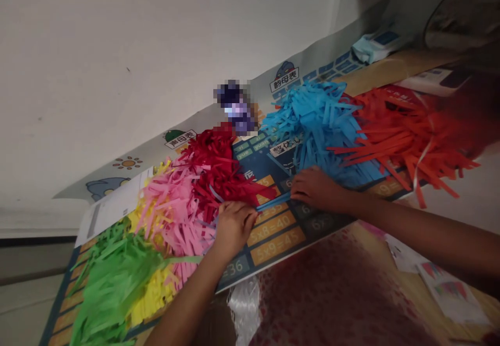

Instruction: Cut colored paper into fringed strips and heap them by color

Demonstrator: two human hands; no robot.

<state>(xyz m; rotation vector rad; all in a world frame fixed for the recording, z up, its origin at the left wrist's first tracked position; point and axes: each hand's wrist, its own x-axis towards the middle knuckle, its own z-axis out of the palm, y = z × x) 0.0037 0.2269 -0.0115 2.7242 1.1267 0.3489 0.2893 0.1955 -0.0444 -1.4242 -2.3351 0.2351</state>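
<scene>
A narrow blue paper strip [274,201] runs low over the printed mat between my two hands. My left hand [233,227] has its fingers curled round the strip's left end, beside the dark red [219,171] and pink [182,200] shredded paper piles. At the other end, my right hand [314,187] is closed on the strip, just below the light blue shredded paper [316,122]. The fingertips of both hands are partly hidden.
Green [113,283] and yellow [152,296] paper strips lie at the left, orange-red strips [414,132] at the right. The printed mat [275,231] covers the table against a wall [136,49]. A pixelated dark object [236,107] and a tissue pack [373,48] stand behind.
</scene>
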